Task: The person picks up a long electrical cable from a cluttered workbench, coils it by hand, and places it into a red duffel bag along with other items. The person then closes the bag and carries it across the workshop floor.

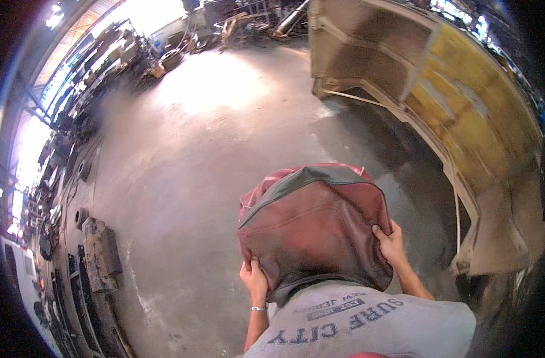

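Note:
Against the front of my grey shirt I hold a dark red, leather-like cover (308, 230) with a dark grey band across its top, bulging and creased like a seat cover. My left hand (254, 280), closed, grips its lower left edge with the thumb on the near face. At the right edge my right hand (390, 243) is closed on the same cover, thumb pressed on the near side. The fingers behind the cover are partly hidden. On my left wrist is a thin bracelet (258, 308).
A large curved body panel (463, 101), patchy yellow and brown, stands to the right. Concrete floor (183, 179) stretches ahead. A dark block-like metal part (100, 253) lies at left, near tyres (81, 217). Heaped scrap parts (242, 27) line the far side.

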A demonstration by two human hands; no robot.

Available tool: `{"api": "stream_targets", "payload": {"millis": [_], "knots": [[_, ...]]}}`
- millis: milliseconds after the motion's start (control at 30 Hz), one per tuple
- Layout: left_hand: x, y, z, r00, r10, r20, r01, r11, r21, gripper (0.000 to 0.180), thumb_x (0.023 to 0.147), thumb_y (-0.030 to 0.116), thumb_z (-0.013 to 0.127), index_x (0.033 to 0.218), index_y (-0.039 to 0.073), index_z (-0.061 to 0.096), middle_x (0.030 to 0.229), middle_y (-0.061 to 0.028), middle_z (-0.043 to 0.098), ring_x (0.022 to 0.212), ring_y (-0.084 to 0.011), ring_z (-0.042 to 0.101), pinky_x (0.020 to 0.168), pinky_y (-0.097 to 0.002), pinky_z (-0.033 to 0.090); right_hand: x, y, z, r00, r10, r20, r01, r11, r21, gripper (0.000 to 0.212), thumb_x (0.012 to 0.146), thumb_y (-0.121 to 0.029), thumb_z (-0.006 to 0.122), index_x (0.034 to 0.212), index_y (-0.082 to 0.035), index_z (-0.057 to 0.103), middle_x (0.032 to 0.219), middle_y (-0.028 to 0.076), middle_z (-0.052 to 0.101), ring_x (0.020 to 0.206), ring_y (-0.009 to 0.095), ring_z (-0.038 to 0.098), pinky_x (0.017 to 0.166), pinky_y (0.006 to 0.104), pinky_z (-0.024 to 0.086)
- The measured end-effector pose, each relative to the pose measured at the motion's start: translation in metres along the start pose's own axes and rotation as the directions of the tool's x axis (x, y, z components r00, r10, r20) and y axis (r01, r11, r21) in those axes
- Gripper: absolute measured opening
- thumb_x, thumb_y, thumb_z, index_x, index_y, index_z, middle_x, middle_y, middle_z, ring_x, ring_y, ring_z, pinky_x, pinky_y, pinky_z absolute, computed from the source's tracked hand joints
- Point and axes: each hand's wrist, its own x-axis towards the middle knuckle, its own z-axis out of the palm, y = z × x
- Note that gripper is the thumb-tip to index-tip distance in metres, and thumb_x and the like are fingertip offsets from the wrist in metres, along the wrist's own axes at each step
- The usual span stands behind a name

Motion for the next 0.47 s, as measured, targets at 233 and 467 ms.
{"api": "stream_targets", "payload": {"millis": [233, 467], "knots": [[0.244, 0.059, 0.126, 0.984, 0.054, -0.170, -0.081, 0.985, -0.153, 0.031, 0.104, 0.017, 0.058, 0.115, -0.010, 0.067, 0.091, 0.0002, 0.066, 0.085, -0.0120, 0.058, 0.078, -0.0285, 0.048, 0.273, -0.073, 0.117, 0.997, -0.062, 0.048, 0.062, 0.998, 0.016, 0.029, 0.098, -0.008, 0.068, 0.124, 0.004, 0.064, 0.116, 0.007, 0.071, 0.106, 0.016, 0.063, 0.099, 0.0334, 0.047], [0.528, 0.128, 0.248, 0.999, 0.023, 0.043, -0.030, 0.986, 0.163, 0.037, 0.103, 0.022, 0.057, 0.123, -0.008, 0.064, 0.096, -0.0092, 0.068, 0.091, -0.0144, 0.057, 0.085, -0.0328, 0.049, 0.516, -0.184, 0.208, 0.995, -0.091, -0.045, 0.094, 0.993, 0.072, 0.032, 0.098, -0.009, 0.068, 0.127, 0.004, 0.064, 0.118, 0.009, 0.071, 0.110, 0.018, 0.064, 0.100, 0.0327, 0.046]]}}
